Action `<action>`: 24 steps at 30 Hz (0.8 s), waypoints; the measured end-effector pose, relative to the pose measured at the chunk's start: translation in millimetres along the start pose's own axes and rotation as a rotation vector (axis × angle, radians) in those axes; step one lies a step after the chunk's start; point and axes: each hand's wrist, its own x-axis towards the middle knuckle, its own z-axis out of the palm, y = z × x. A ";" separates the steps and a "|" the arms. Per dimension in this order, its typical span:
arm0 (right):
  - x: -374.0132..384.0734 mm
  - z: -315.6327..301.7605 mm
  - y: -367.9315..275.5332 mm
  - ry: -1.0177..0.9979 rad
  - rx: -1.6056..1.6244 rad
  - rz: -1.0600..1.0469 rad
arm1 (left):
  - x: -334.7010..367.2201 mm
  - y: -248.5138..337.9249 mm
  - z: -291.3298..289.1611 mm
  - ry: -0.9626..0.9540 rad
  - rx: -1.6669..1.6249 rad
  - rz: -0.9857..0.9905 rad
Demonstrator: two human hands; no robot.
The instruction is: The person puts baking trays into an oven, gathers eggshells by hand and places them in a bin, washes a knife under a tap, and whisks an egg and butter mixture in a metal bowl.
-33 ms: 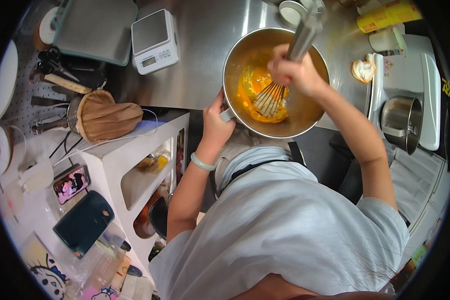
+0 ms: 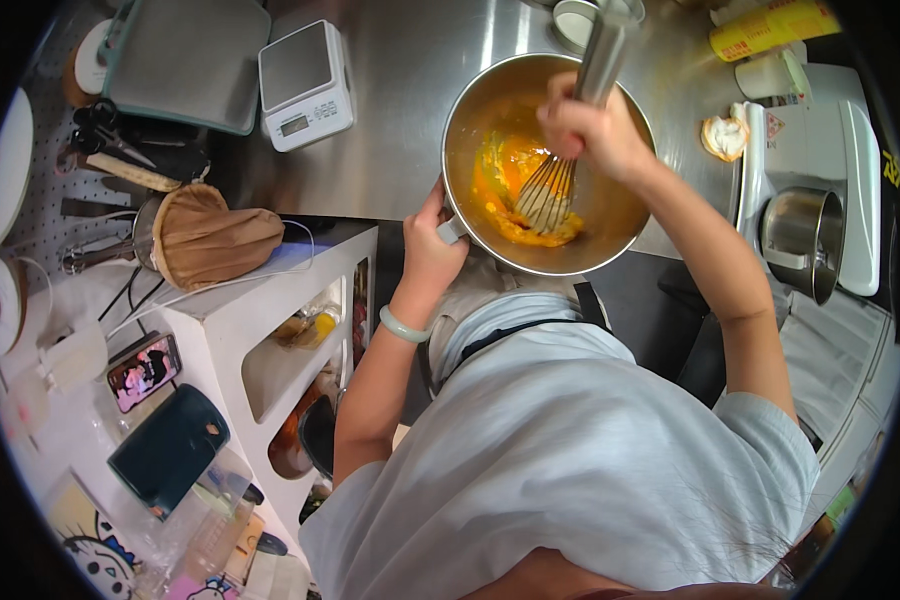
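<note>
A deep metal mixing bowl (image 2: 625, 215) sits at the front edge of the steel counter. My left hand (image 2: 433, 245), a pale bangle on its wrist, closes on the short handle (image 2: 452, 230) at the bowl's left side, with fingers against the outer wall. Inside the bowl, my right hand (image 2: 592, 130) is wrapped round a balloon whisk (image 2: 547, 195), its metal handle pointing up and away. The whisk's wires rest in a yellow-orange egg-like mixture (image 2: 510, 185) with pale lumps, gathered toward the bowl's left and near side.
Left on the steel counter (image 2: 395, 120) are a white kitchen scale (image 2: 305, 85) and a glass tray (image 2: 185, 65). A cloth strainer (image 2: 215, 238) and a phone (image 2: 143, 372) lie nearer. Rightward are a half eggshell (image 2: 725, 133), a small metal pot (image 2: 803, 240) and a yellow roll box (image 2: 773, 30).
The whisk's wires have shifted slightly to the right within the mixture, and the whisk handle leans a little differently. My left hand stays on the bowl's handle.
</note>
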 end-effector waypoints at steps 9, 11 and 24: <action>-14.3 11.8 22.2 -0.082 -0.095 -0.084 | 2.9 7.7 -0.6 -0.026 0.032 -0.025; -10.3 -1.5 5.0 -0.005 -0.027 -0.011 | 0.6 5.2 -0.1 -0.018 0.042 -0.006; 3.5 -15.8 0.4 0.059 0.044 0.068 | 0.9 8.6 9.3 0.088 0.043 0.039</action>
